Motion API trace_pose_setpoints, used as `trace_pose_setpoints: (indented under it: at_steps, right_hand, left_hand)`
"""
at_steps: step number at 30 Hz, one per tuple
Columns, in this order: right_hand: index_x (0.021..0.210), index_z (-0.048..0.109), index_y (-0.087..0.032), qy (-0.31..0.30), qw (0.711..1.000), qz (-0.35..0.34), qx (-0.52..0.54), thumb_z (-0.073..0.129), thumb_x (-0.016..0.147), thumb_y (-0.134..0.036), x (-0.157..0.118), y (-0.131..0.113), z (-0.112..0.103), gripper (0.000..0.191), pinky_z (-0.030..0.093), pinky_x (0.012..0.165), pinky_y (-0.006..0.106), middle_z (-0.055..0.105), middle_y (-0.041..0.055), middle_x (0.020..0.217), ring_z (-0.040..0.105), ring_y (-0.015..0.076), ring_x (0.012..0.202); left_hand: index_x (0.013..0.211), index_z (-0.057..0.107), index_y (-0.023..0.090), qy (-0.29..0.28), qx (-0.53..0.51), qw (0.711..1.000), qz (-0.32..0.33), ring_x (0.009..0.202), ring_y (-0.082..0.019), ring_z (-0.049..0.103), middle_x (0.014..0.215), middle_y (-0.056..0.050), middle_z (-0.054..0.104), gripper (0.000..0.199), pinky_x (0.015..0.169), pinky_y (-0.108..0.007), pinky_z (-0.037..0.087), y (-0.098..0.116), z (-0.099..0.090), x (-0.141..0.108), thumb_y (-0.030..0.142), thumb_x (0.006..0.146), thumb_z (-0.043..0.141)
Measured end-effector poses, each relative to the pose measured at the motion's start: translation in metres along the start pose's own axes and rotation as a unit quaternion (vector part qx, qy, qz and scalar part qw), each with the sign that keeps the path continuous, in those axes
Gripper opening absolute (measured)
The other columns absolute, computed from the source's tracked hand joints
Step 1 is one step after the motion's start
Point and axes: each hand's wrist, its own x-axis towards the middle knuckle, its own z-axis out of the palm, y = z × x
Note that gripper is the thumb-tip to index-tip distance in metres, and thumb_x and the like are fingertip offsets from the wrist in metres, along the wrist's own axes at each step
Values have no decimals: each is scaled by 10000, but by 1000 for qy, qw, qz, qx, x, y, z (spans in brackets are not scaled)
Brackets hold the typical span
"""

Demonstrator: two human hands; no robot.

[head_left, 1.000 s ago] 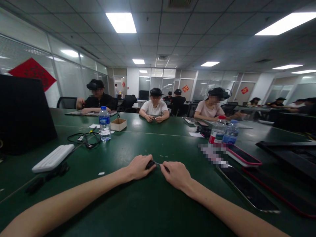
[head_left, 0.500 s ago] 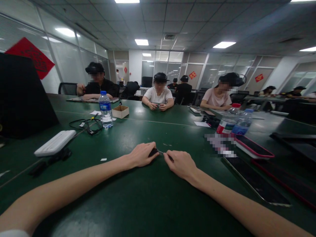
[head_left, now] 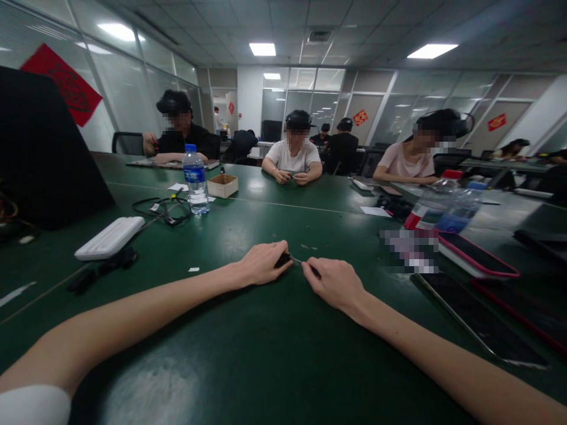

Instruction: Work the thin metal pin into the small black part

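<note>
My left hand (head_left: 267,262) rests near the middle of the green table (head_left: 248,354), its fingers closed round a small black object (head_left: 283,260). Most of that object is covered by the fingers, so its kind does not show. Just to the right, my right hand (head_left: 334,280) pinches a thin tool with a metal shaft (head_left: 297,260). Its dark grip is mostly hidden in the palm. The shaft spans the narrow gap between the two hands, and its left end meets the black object or lies very close to it.
To the left are a white box-shaped device (head_left: 110,238), black cables (head_left: 166,209), a water bottle (head_left: 195,183) and a small open box (head_left: 222,185). Phones (head_left: 478,319) and two bottles (head_left: 432,203) are on the right. Several people with head-worn gear sit across the table.
The camera view has tipped down and turned slightly left, so everything shifts up and right. Both hands keep nearly the same pose, with the thin shaft still between them.
</note>
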Motion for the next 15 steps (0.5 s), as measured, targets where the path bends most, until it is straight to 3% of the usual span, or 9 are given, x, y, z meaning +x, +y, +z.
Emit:
trace_pose_setpoints:
  at_steps: [15]
  right_hand:
    - [833, 620, -189, 5, 1000, 1, -23, 298, 973, -409, 1, 2, 4, 414, 323, 577, 243, 639, 28, 743, 549, 131, 602]
  left_hand:
    - [987, 462, 169, -37, 39, 998, -12, 748, -213, 617, 856, -81, 638, 367, 646, -307, 441, 2, -1, 0, 511, 943, 335]
